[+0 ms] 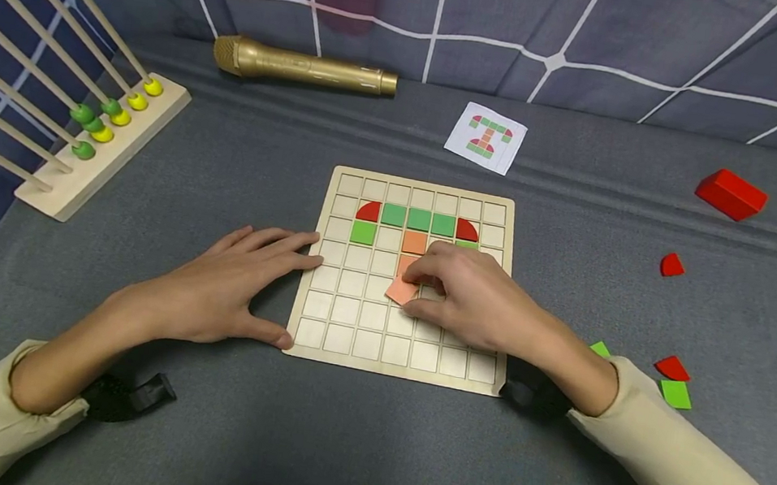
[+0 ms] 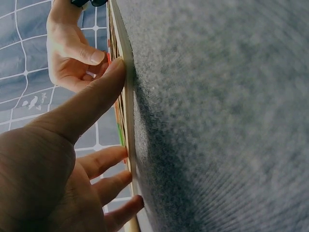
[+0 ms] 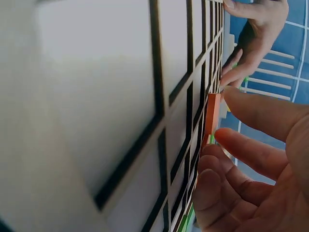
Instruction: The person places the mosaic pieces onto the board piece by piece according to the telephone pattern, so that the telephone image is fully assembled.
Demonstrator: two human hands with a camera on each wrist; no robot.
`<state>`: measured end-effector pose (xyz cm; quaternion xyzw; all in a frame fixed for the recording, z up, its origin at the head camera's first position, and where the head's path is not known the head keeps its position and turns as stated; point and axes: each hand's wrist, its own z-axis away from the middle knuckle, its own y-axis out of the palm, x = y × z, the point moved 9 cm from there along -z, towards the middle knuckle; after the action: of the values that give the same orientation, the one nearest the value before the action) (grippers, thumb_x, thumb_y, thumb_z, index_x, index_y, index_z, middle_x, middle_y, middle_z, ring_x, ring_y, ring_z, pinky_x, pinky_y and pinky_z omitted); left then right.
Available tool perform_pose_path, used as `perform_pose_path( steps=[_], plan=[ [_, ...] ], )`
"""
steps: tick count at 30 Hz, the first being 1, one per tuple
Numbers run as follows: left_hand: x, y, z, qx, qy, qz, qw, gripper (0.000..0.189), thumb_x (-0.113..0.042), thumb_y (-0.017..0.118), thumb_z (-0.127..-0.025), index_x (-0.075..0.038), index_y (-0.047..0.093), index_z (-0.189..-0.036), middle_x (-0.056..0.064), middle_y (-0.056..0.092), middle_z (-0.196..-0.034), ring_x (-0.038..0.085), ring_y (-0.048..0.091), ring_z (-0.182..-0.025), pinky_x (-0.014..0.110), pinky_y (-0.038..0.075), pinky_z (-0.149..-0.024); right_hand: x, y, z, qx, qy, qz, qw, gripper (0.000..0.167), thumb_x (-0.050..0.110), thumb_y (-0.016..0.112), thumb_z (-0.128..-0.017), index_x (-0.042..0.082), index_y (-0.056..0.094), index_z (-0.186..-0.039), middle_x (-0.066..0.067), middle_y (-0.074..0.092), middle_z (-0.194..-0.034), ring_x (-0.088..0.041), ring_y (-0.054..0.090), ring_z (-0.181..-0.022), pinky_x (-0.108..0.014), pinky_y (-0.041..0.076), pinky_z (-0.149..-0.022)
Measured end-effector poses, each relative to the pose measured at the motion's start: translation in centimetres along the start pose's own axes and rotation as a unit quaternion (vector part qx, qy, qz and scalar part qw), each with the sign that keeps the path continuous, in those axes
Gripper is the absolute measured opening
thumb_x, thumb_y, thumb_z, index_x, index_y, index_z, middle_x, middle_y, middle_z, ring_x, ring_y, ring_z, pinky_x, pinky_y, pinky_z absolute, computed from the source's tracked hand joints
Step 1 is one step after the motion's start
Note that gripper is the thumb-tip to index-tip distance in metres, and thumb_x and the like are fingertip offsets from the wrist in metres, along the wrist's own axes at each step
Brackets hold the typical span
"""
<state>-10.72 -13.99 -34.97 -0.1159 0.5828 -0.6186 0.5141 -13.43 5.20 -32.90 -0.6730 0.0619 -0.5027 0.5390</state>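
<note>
A wooden grid board (image 1: 392, 371) lies on the grey cloth with coloured tiles in its upper cells. My right hand (image 1: 473, 296) pinches a tilted orange square tile (image 1: 400, 291) between thumb and fingertips, over the board's middle; the right wrist view shows this orange tile (image 3: 212, 115) close against the grid. Along the board's left edge rest the spread fingertips and thumb of my left hand (image 1: 236, 284). A row of green square tiles (image 1: 418, 220) sits between two red quarter-round tiles (image 1: 368, 211), with an orange tile (image 1: 414, 242) below. My right hand partly covers the cells beneath it.
At the back lie a gold microphone (image 1: 308, 68) and a printed pattern card (image 1: 486, 138). A wooden bead rack (image 1: 109, 148) stands at left. On the right are a red block (image 1: 731, 195), loose red pieces (image 1: 672, 265) and loose green tiles (image 1: 675, 393).
</note>
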Motion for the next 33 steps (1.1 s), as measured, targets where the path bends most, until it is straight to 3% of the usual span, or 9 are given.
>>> perform_pose_path(
  steps=[12, 20, 33],
  plan=[
    [-0.1, -0.2, 0.1, -0.001, 0.000, 0.003, 1.0000, 0.093, -0.057, 0.078, -0.077, -0.018, 0.039, -0.152, 0.003, 0.020, -0.162, 0.029, 0.018, -0.146, 0.061, 0.010, -0.112, 1.1, 0.8, -0.6, 0.024, -0.037, 0.036, 0.9984, 0.020, 0.007, 0.074, -0.084, 0.013, 0.074, -0.104, 0.003, 0.058, -0.089, -0.011, 0.048, -0.073, -0.030, 0.043, -0.065],
    [-0.1, -0.2, 0.0, 0.000, -0.001, 0.002, 1.0000, 0.094, -0.058, 0.078, -0.077, -0.018, 0.039, -0.153, 0.004, 0.021, -0.162, 0.029, 0.018, -0.146, 0.061, 0.010, -0.113, 0.7, 0.5, -0.1, 0.025, -0.033, 0.025, 0.9988, 0.025, 0.003, 0.072, -0.084, 0.012, 0.074, -0.107, 0.003, 0.059, -0.096, -0.012, 0.050, -0.078, -0.030, 0.044, -0.071],
    [-0.2, -0.2, 0.0, 0.000, 0.000, -0.001, 1.0000, 0.093, -0.056, 0.079, -0.077, -0.017, 0.039, -0.152, 0.004, 0.020, -0.162, 0.029, 0.018, -0.146, 0.061, 0.010, -0.112, -1.0, -0.8, 0.8, 0.002, 0.003, 0.008, 1.0000, 0.024, 0.010, 0.075, -0.085, 0.011, 0.073, -0.109, 0.002, 0.059, -0.091, -0.013, 0.051, -0.074, -0.033, 0.043, -0.068]
  ],
)
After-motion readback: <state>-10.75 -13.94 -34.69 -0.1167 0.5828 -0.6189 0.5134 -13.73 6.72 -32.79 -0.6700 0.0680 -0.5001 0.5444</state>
